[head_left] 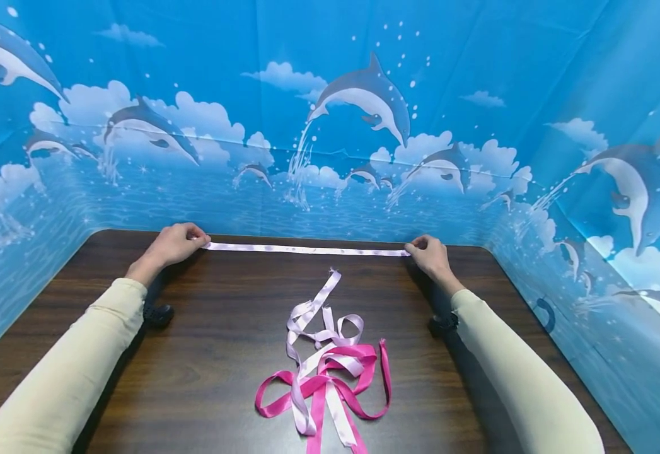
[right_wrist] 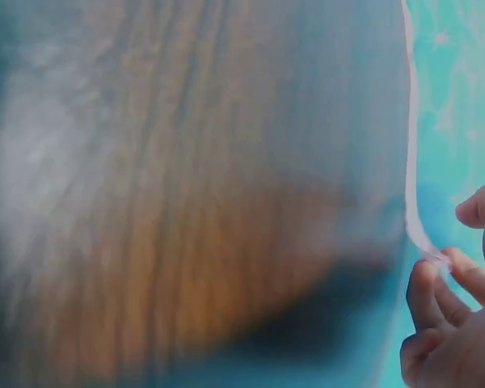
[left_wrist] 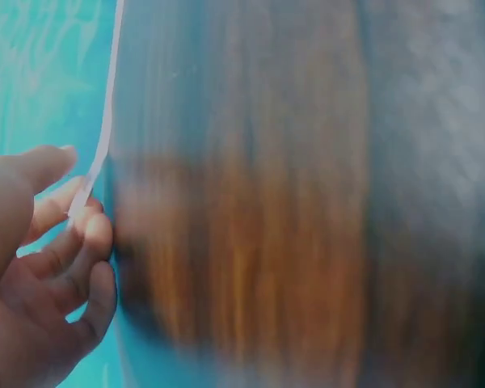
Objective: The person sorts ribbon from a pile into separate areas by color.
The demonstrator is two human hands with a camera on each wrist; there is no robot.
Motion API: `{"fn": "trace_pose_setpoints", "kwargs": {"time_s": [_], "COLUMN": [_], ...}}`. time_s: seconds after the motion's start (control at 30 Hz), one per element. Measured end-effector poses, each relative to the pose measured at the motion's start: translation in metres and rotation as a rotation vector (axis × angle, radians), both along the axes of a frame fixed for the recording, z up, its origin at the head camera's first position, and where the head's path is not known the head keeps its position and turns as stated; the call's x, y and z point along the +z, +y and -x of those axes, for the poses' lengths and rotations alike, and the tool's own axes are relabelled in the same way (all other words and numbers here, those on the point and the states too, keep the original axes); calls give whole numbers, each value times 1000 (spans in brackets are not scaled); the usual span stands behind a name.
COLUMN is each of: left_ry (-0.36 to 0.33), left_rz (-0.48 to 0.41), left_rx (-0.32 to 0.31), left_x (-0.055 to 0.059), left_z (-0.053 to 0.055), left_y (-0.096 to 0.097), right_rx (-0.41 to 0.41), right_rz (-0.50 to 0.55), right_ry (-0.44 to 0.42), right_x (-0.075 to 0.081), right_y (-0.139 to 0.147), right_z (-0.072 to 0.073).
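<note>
A light pink ribbon (head_left: 307, 250) runs nearly straight along the far edge of the table. My left hand (head_left: 175, 244) holds its left end at the fingertips. At the other end, my right hand (head_left: 430, 257) holds it with curled fingers. In the left wrist view the ribbon's tip (left_wrist: 79, 198) lies against the fingers, and the thumb stands apart from it. The right wrist view likewise shows the ribbon (right_wrist: 412, 162) ending at the fingers, with the thumb raised away.
Nearer me on the dark wooden table (head_left: 222, 353) lies a loose pile of ribbons, pale lilac (head_left: 301, 315) and bright pink (head_left: 366, 362). A blue dolphin-print sheet (head_left: 330, 208) hangs behind the table and along its sides.
</note>
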State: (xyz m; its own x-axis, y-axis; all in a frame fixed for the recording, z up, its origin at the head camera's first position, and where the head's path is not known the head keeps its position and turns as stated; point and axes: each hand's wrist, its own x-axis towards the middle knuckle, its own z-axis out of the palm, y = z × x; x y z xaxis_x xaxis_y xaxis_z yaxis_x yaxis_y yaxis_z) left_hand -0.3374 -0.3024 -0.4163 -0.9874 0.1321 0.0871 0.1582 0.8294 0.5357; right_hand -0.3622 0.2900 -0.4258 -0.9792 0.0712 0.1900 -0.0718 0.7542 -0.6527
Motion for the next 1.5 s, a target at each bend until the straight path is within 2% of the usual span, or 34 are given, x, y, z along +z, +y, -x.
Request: {"fn": "trace_pose_setpoints", "kwargs": {"time_s": [0.1,0.2,0.33,0.47,0.57,0.7,0.87,0.97,1.1,1.2,1.27,1.4,1.5], "left_ry": [51,135,226,258,260,246,195,143,81,56,44,40,46], "left_rz": [19,29,32,38,26,27,59,53,34,30,36,53,49], "left_rx": [18,35,33,-14,-88,-219,-405,-506,-619,-689,-714,-719,-720], "left_x": [10,23,41,55,60,57,47,44,41,39,38,37,35], "left_z": [-6,-15,-30,-49,-64,-81,-96,-101,-108,-112,-114,-118,-118], "left_y": [-2,-2,4,19,37,65,102,122,144,156,162,164,163], "right_rx": [6,33,92,170,246,430,688,779,870,899,887,808,760], "right_rz": [-13,-34,-48,-62,-75,-97,-101,-97,-131,-222,-297,-420,-458], "right_ry": [21,67,118,115,99,71,91,114,70,16,-3,5,30], "right_x": [13,30,50,65,72,75,63,54,43,38,35,30,27], "right_y": [4,8,11,7,-3,-24,-52,-68,-86,-97,-102,-107,-107], "right_z": [-7,-16,-33,-55,-74,-99,-121,-128,-133,-134,-135,-137,-137]}}
